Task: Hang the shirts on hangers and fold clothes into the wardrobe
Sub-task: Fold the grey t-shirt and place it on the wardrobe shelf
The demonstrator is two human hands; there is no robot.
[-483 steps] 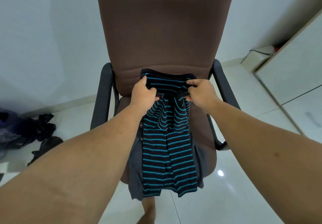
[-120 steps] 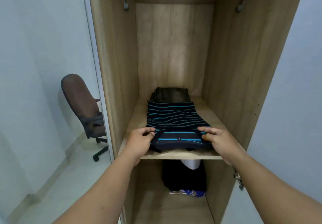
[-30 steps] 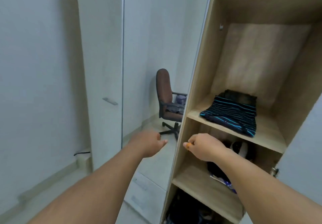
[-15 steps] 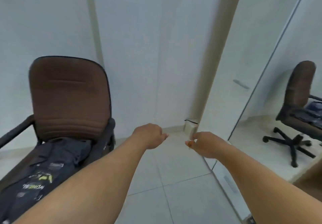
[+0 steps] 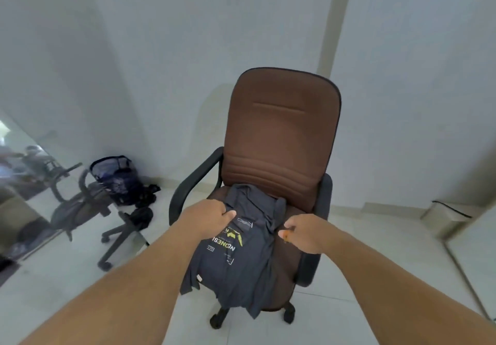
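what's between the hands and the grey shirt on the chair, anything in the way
Nothing visible. The grey shirt lies uncovered on the chair seat. The left hand is at its upper left edge, the right hand just beside its right edge. Whether either touches the cloth cannot be told.

Home bedroom, white walls, tiled floor (image 5: 362, 250), brown office chair (image 5: 281, 140), clothes basket (image 5: 115, 175) by a mirror (image 5: 24, 183)

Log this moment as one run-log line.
stage: reaching | target: grey shirt on chair | left hand: over shirt | right hand: beside shirt, empty
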